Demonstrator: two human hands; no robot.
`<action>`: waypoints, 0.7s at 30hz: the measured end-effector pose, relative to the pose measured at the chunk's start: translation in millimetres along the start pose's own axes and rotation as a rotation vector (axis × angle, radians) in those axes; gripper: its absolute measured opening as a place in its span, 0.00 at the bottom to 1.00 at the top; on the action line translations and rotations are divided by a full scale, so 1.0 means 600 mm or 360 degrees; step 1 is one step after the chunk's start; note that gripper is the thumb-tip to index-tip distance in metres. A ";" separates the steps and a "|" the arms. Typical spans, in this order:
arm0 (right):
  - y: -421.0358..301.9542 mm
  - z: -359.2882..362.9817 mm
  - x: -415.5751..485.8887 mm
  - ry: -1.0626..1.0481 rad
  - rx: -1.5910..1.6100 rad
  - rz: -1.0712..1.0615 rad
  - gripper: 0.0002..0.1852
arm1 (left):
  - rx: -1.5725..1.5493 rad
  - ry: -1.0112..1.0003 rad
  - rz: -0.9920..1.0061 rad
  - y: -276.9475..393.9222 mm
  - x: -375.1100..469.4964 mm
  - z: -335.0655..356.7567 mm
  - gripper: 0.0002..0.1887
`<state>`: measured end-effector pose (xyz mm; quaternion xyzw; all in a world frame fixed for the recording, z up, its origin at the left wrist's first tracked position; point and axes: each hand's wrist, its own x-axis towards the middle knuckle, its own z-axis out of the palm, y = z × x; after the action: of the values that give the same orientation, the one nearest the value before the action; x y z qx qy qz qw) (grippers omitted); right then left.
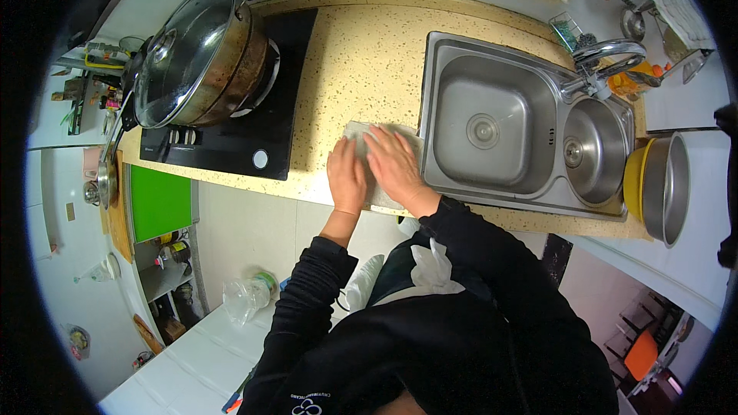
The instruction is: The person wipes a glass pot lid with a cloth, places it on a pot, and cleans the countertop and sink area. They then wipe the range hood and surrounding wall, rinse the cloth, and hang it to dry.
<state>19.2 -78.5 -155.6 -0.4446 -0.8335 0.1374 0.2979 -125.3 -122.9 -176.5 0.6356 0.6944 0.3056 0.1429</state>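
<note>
A light grey cloth [380,191] is spread flat on the speckled beige countertop [363,63], close to the front edge. Both my hands rest on it, palms down. My left hand [347,176] covers the cloth's left side, its fingers pointing away from me. My right hand [395,164] lies over the middle, fingers extended, nearer the sink. Neither hand appears to grip the cloth; part of it is hidden under them. Just to the right of the cloth is the rim of a stainless steel double-bowl sink [425,121].
On the left, a large lidded steel pot [230,69] stands on a black glass cooktop [277,127]. A chrome faucet [611,55] rises behind the sink. Metal and yellow basins [663,190] stand at the counter's right end. A clear plastic bag [245,300] is at lower left.
</note>
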 end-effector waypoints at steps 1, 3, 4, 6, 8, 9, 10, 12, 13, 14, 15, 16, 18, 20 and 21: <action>0.000 0.000 -0.002 -0.0170 -0.0018 0.0012 0.25 | 0.0462 -0.0118 0.0240 0.001 -0.001 0.002 0.25; 0.015 0.002 -0.014 -0.0570 -0.0183 -0.0115 0.29 | 0.0582 -0.0359 0.0220 -0.002 -0.010 0.007 0.30; 0.017 0.010 -0.017 -0.0665 -0.0238 -0.0066 0.33 | 0.0682 -0.0581 0.0157 -0.007 -0.009 0.009 0.32; 0.026 0.026 -0.030 -0.0498 -0.0203 -0.0138 0.33 | 0.0657 -0.0478 0.0237 -0.017 -0.017 0.013 0.33; 0.035 0.042 -0.039 -0.0500 -0.0205 -0.0145 0.32 | 0.0638 -0.0426 0.0281 -0.026 -0.020 0.019 0.34; 0.038 0.046 -0.043 -0.0503 -0.0169 -0.0130 0.33 | 0.0654 -0.0456 0.0237 -0.029 -0.021 0.022 0.34; 0.039 0.047 -0.044 -0.0503 -0.0134 -0.0117 0.33 | 0.0659 -0.0450 0.0238 -0.030 -0.022 0.024 0.34; 0.033 0.042 -0.037 -0.0500 -0.0144 -0.0134 0.33 | 0.0623 -0.0437 0.0233 -0.027 -0.022 0.024 0.34; 0.023 0.035 -0.034 -0.0497 -0.0221 -0.0158 0.33 | 0.0579 -0.0424 0.0244 -0.026 -0.025 0.018 0.34; 0.018 0.030 -0.022 -0.0582 -0.0086 -0.0029 0.31 | 0.0554 -0.0488 0.0215 -0.024 -0.017 0.017 0.34; 0.013 0.025 -0.009 -0.0578 0.0180 0.0102 0.30 | 0.0363 -0.0460 0.0157 -0.024 -0.016 0.013 0.34; 0.004 0.018 -0.006 -0.0557 0.0325 0.0216 0.25 | 0.0125 -0.0444 0.0136 -0.028 -0.010 0.007 0.31; -0.019 0.026 -0.001 -0.0198 0.1870 0.0470 0.16 | -0.0061 -0.0242 0.0181 -0.045 0.000 -0.011 0.17; -0.008 0.036 -0.018 -0.0302 0.3030 0.1120 0.18 | -0.1675 -0.0192 -0.0692 -0.061 -0.003 -0.014 0.17; 0.007 0.048 -0.026 -0.0403 0.3456 0.1268 0.19 | -0.2373 -0.0243 -0.1066 -0.077 0.009 -0.017 0.20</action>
<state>11.0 -88.1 -186.0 -0.1692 -0.1026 0.9067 0.3725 -168.6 -120.3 -195.6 0.1517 0.4502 0.5839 0.6583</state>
